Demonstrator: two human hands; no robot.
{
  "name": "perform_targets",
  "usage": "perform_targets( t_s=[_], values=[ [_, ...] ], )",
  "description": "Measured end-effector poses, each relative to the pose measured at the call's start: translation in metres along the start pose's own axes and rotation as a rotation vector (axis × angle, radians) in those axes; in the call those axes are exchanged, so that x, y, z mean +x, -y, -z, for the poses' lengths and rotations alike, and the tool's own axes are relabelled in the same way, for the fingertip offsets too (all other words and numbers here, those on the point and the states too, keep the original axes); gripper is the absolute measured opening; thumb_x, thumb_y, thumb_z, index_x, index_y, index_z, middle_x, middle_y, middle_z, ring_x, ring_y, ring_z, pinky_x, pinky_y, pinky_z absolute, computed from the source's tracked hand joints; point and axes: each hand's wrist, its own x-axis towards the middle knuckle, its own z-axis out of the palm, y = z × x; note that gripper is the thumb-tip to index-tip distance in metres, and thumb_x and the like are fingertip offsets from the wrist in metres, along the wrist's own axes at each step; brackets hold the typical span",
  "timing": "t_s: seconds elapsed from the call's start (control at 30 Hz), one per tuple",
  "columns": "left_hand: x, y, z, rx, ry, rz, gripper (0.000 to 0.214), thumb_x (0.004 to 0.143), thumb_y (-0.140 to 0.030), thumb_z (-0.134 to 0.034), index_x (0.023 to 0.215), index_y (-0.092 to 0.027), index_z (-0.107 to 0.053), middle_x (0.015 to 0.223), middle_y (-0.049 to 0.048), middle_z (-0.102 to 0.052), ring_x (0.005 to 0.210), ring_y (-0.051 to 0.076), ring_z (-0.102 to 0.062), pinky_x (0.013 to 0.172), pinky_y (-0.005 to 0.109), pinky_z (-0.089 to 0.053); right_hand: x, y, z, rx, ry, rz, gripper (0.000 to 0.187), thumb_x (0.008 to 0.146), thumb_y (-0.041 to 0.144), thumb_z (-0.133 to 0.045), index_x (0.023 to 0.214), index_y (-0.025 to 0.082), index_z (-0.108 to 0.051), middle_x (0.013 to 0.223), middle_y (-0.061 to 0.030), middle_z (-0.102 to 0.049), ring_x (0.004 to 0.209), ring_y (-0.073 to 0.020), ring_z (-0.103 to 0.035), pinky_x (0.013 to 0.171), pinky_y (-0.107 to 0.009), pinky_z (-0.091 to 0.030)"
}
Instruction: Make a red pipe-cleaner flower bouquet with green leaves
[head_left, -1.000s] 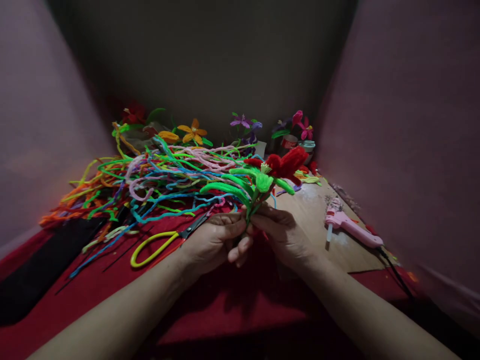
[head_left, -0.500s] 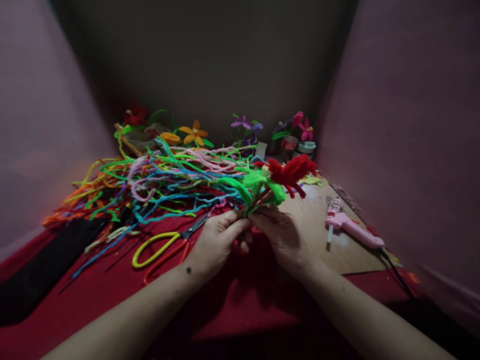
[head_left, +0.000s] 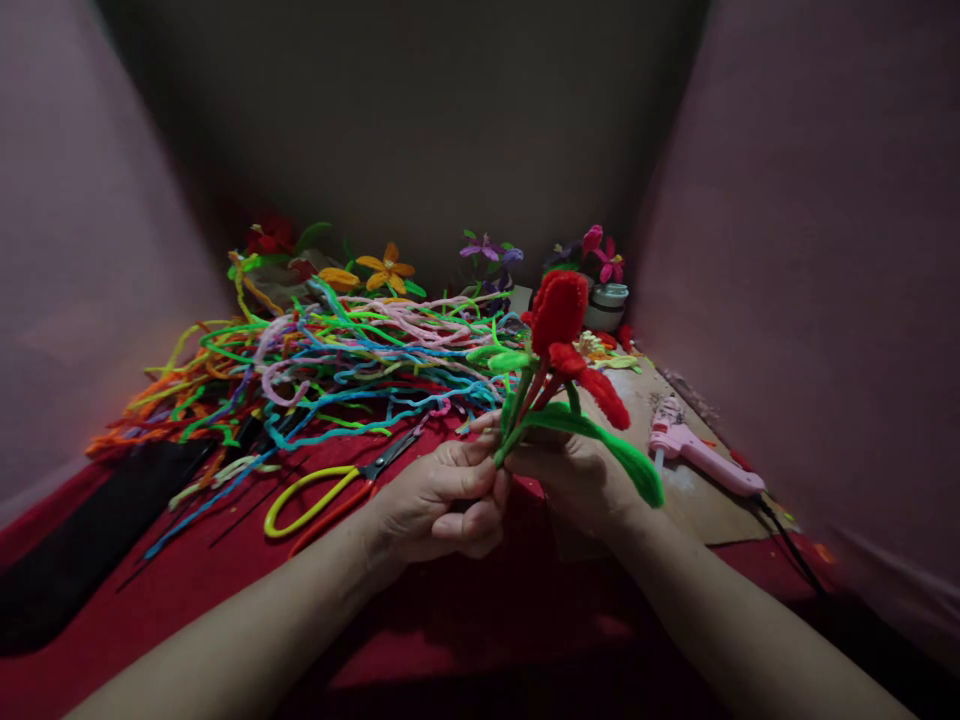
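Observation:
Between my two hands stands a pipe-cleaner flower with red fuzzy petals, green leaves and a bundled green and reddish stem. My left hand pinches the lower stem, its fingers curled. On the other side, my right hand closes on the same stem; its fingertips are partly hidden behind the stem and a long green leaf. Left of my left hand lie scissors with one yellow and one red handle, on the red cloth.
A heap of coloured pipe cleaners spreads behind my hands. At right, a pink glue gun rests on a brown board, its cord trailing off. Finished orange and purple flowers stand behind, near a jar. A black pouch-like item lies left.
The flower has been turned in my hands: its red petals now point up and toward me, and a long green leaf hangs to the right. My left hand has come slightly lower.

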Motion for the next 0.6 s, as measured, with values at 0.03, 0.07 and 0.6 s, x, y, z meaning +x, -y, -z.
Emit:
perform_targets(
  t_s=[0.03,0.07,0.6],
  values=[
    [0.0,-0.001,0.0,0.026,0.024,0.013,0.026,0.078,-0.038,-0.058,0.066,-0.014,-0.057,0.034,-0.0078,-0.036,0.028,0.003,-0.021,0.037,0.019,-0.025,0.0,0.0,-0.001,0.002,0.004,0.013,0.019,0.069,0.022,-0.066,0.087,0.024,-0.069,0.079,0.0013,-0.067,0.08,-0.0185,-0.061,0.078,-0.033,-0.045],
    [0.0,-0.003,-0.001,0.083,0.02,0.01,0.029,0.078,-0.04,-0.056,0.065,-0.014,-0.057,0.035,-0.0063,-0.039,0.028,0.004,-0.026,0.037,0.02,-0.026,-0.001,0.0,-0.002,0.004,0.0,0.031,0.018,0.069,0.021,-0.065,0.086,0.024,-0.068,0.078,0.0019,-0.067,0.079,-0.0178,-0.061,0.077,-0.032,-0.046],
    [0.003,-0.005,-0.018,0.776,-0.588,-0.276,0.026,0.084,-0.027,-0.049,0.062,-0.014,-0.054,0.052,-0.0027,-0.054,0.045,0.007,-0.049,0.05,0.019,-0.038,0.005,-0.009,-0.001,-0.232,-0.146,0.085,0.011,0.075,0.032,-0.061,0.079,0.023,-0.065,0.074,-0.0002,-0.063,0.071,-0.0173,-0.056,0.07,-0.031,-0.046]
  ],
)
